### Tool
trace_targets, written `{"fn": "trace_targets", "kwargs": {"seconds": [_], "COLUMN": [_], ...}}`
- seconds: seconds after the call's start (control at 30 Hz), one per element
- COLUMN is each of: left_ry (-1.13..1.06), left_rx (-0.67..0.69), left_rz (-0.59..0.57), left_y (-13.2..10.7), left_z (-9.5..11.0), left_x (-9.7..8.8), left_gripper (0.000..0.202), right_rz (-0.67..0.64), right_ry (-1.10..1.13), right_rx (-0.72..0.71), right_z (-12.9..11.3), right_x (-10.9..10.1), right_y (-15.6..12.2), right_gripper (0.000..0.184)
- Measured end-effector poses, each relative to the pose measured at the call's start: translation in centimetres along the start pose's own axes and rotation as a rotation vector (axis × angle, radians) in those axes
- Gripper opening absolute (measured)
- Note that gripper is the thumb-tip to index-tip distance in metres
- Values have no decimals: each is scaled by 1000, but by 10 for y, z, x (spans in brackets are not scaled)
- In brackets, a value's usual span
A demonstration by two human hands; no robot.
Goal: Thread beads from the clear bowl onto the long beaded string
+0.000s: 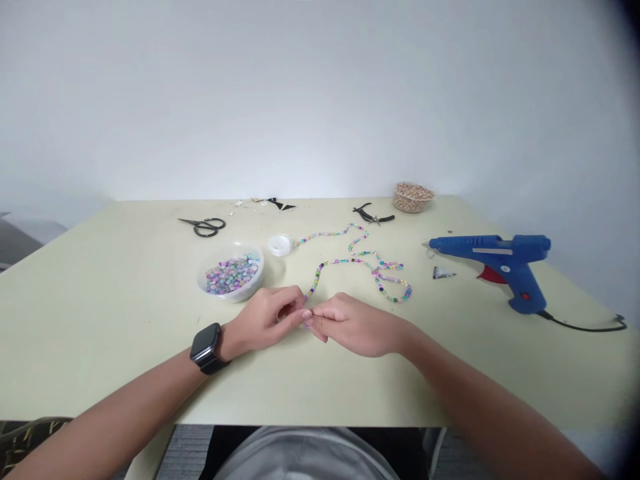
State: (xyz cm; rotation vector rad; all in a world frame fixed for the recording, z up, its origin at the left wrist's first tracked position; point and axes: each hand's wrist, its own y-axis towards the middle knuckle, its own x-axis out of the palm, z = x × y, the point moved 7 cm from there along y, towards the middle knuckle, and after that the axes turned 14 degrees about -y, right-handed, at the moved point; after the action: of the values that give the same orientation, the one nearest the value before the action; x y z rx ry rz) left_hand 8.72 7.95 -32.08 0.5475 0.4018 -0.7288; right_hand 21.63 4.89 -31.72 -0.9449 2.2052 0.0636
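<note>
A long string of small colourful beads (340,261) winds over the table, and its near end runs up to my fingers. My left hand (273,317), with a black watch on the wrist, is closed with thumb and fingertips pinched at that end. Against it, my right hand (353,323) is closed too, its thumb and forefinger pinched at the same spot. What sits exactly between the right fingertips is too small to make out. Just left of my hands stands a bowl of loose beads (233,275). The string's far end reaches a small white spool (281,245).
Scissors (204,227) lie at the back left, dark scraps (280,204) at the back edge. Black pliers (374,215) are near a tub of brown beans or beads (413,197). A blue glue gun (500,257) with a cord lies right, beside a small triangular piece (443,273).
</note>
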Motion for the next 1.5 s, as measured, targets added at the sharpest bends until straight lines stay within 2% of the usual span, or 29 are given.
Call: {"fn": "trace_targets", "kwargs": {"seconds": [0.1,0.2,0.37,0.47,0.57,0.7,0.87,1.07,1.27,1.33,1.37,1.43,1.47,1.5], "left_ry": [86,97,-67,-120,-55,11,-2,19,58,75,92,160,206,271], "left_rx": [29,21,-99,-119,-56,-4,-11,-16,27,52,68,79,60,20], "left_rz": [-19,13,49,-19,-116,-124,-59,48,85,119,177,360,493,546], "left_y": [1,2,1,1,2,2,3,2,0,0,0,-2,-5,-6], "left_z": [4,4,-3,-3,2,4,5,8,14,18,20,22,21,18], "left_x": [3,2,-2,3,10,11,2,-9,-9,-19,-31,-66,-89,-108], "left_gripper": [33,36,31,30,32,36,35,30,23,17,14,12,13,14], "right_rz": [9,15,9,-3,-23,-26,121,218,346,370,381,398,404,406], "right_ry": [1,-2,-16,-27,-45,-64,-29,-5,28,42,46,58,67,76], "right_rx": [8,32,49,42,44,59,-7,2,-4,-6,-3,7,11,14], "right_z": [1,5,7,6,7,9,7,9,8,8,8,9,9,10], "right_x": [0,-1,0,3,6,8,-2,-6,-12,-13,-13,-14,-15,-16], "right_y": [1,1,1,2,2,4,5,6,6,6,5,5,5,5], "right_gripper": [36,39,40,38,42,42,33,30,26,25,25,24,24,24]}}
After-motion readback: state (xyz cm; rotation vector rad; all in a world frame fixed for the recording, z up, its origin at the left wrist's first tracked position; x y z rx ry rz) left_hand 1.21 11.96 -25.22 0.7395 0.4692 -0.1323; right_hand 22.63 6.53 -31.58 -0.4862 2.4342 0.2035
